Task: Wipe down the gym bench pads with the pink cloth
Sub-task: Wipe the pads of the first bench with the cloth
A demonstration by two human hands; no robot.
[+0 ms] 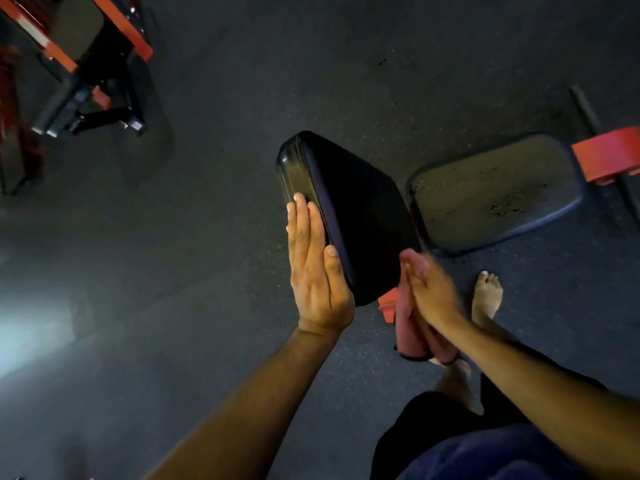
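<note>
Right hand (429, 289) blurred, partly covering pink cloth (410, 327) beside back pad (353, 209).

Both forearms are bare, with no sleeves. Dark navy shorts (485, 452) cover the legs. The feet (486, 296) are bare beside the shorts

Dark speckled floor (346, 81); orange-framed machine (86, 57) upper left.

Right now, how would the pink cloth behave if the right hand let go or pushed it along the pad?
The pink cloth looks floppy: it hangs in limp folds below the right hand. It seems light, since one hand holds it loosely. Let go, it would probably drop and crumple. Pushed along the glossy black pad, which the left hand touches, it would likely slide easily and bunch.
</note>
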